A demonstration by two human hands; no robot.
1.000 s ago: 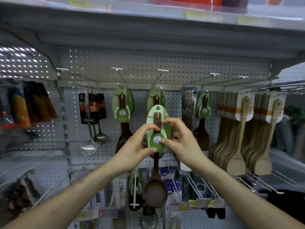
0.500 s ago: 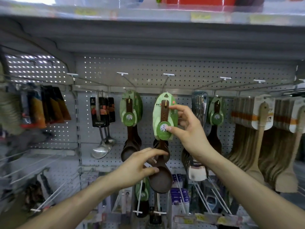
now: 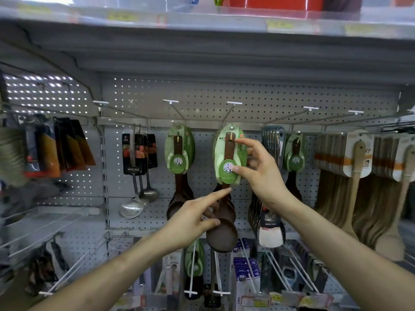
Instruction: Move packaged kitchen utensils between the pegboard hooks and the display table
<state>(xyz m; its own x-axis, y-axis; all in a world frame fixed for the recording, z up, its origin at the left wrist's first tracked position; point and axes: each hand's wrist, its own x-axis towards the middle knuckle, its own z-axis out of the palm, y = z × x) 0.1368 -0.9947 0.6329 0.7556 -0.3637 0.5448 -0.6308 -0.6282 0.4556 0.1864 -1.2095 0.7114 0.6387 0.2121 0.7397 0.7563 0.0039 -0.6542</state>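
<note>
A dark wooden spoon on a green oval card hangs at the centre pegboard hook, its card hole at the hook's level. My right hand pinches the card's right edge, thumb on the round label and fingers at the top. My left hand sits lower, fingers mostly straight, touching the spoon's handle just above the dark bowl. More spoons of the same kind hang behind it.
Same green-carded spoons hang left and right. Steel ladles hang further left, pale wooden spatulas at right. A shelf runs overhead. White hooks with packaged goods jut out below.
The spoon pack has gone up from chest height to the centre hook. My left hand let go of the card and dropped to the spoon's handle; my right hand kept hold.
</note>
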